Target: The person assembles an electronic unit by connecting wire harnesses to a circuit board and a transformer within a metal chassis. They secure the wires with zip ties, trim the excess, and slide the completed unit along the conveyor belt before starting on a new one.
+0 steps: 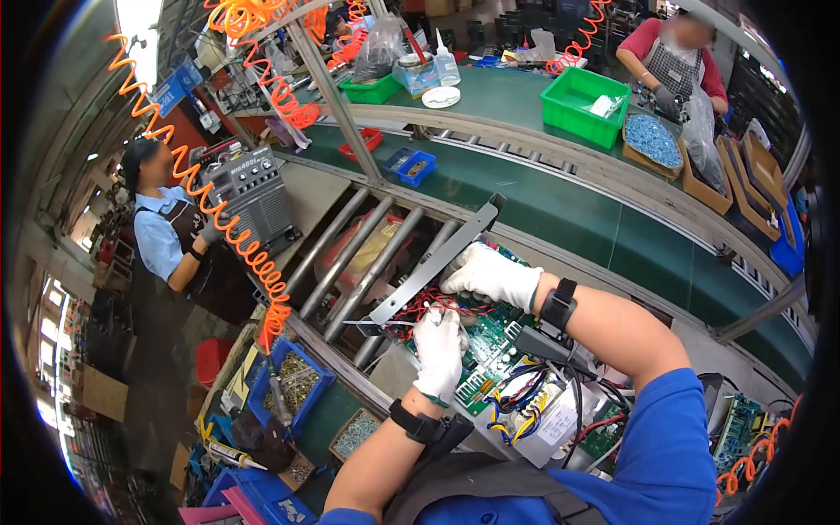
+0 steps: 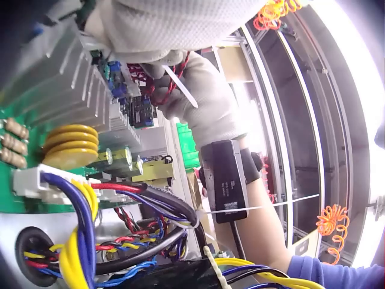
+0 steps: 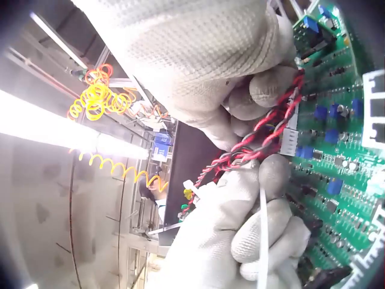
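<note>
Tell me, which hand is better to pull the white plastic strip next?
Probably the left hand: it pinches the white strip beside the red wires, while the right hand just holds those wires.

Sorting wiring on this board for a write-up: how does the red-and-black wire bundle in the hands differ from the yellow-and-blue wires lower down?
The red-and-black bundle is thin twisted strands; the yellow-and-blue wires are thicker. The bundle is pinched between both gloved hands, left hand and right hand, beside a white cable tie; the yellow-and-blue wires lie untouched. Both run over the green board.
</note>
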`<state>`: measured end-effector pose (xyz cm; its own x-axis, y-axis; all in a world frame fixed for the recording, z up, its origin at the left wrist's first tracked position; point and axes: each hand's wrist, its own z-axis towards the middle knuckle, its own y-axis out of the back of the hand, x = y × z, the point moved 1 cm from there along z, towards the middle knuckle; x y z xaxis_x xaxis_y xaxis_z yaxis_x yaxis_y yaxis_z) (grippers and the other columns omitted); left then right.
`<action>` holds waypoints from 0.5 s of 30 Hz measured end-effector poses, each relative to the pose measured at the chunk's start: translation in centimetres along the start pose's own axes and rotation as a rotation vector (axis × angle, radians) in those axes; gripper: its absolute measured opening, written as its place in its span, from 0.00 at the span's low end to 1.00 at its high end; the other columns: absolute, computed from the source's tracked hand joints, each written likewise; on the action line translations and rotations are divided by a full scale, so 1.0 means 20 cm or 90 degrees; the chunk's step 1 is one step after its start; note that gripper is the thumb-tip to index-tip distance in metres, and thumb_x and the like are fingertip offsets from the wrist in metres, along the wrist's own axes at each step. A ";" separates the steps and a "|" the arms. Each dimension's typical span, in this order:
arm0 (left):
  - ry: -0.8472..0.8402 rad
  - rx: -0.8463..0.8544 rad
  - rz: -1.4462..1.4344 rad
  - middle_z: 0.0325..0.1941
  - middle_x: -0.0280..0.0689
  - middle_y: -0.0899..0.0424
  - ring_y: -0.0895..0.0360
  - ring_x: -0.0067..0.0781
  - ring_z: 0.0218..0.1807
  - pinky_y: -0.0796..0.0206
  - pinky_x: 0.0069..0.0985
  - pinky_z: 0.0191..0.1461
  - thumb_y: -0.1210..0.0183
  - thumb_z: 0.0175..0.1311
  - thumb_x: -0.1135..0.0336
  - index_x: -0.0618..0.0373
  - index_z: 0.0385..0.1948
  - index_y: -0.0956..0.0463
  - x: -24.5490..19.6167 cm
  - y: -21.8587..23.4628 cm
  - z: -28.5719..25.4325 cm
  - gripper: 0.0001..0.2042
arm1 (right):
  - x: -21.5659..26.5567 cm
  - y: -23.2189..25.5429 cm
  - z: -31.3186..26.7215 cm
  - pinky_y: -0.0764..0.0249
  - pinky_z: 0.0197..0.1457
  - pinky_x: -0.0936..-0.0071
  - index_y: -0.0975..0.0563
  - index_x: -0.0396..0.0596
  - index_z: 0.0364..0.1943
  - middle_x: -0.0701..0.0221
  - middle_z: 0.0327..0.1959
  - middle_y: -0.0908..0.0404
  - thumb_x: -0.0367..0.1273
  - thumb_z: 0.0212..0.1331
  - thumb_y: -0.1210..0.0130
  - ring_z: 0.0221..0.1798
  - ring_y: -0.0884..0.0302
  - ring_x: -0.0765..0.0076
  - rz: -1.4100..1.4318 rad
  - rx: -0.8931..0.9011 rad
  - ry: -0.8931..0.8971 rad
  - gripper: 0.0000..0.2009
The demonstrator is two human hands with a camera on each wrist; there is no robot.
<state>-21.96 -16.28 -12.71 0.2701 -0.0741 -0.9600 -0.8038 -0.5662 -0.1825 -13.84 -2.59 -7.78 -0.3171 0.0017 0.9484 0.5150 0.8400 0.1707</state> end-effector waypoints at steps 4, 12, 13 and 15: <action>0.032 0.049 0.251 0.31 0.41 0.17 0.28 0.20 0.20 0.36 0.21 0.23 0.48 0.66 0.72 0.61 0.41 0.27 -0.16 0.05 -0.10 0.06 | 0.01 0.01 -0.01 0.33 0.20 0.77 0.19 0.39 0.27 0.70 0.17 0.22 0.33 0.50 0.37 0.17 0.27 0.78 -0.025 -0.097 0.002 0.09; -0.174 0.043 0.407 0.27 0.42 0.21 0.23 0.43 0.28 0.31 0.33 0.34 0.46 0.63 0.66 0.60 0.41 0.26 -0.25 0.04 -0.03 0.10 | 0.06 0.05 -0.06 0.32 0.20 0.76 0.20 0.39 0.27 0.70 0.17 0.22 0.34 0.53 0.39 0.17 0.27 0.78 -0.074 -0.125 0.023 0.10; -0.357 0.096 0.476 0.20 0.36 0.26 0.32 0.30 0.18 0.38 0.29 0.25 0.45 0.63 0.67 0.61 0.36 0.25 -0.10 0.14 0.12 0.08 | 0.07 0.06 -0.09 0.28 0.23 0.77 0.21 0.39 0.33 0.69 0.23 0.19 0.33 0.58 0.42 0.21 0.24 0.77 -0.085 -0.076 -0.014 0.10; -0.054 0.093 0.244 0.20 0.30 0.28 0.37 0.16 0.16 0.44 0.19 0.20 0.44 0.63 0.70 0.61 0.34 0.25 -0.23 0.06 0.06 0.05 | 0.06 0.03 -0.16 0.25 0.27 0.78 0.22 0.40 0.36 0.70 0.27 0.19 0.34 0.60 0.43 0.26 0.22 0.78 0.007 -0.021 0.021 0.10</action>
<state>-24.73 -15.60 -8.71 -0.1035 -0.1850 -0.9773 -0.9057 -0.3885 0.1694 -11.33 -3.85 -5.68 -0.2854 -0.0071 0.9584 0.5451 0.8212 0.1685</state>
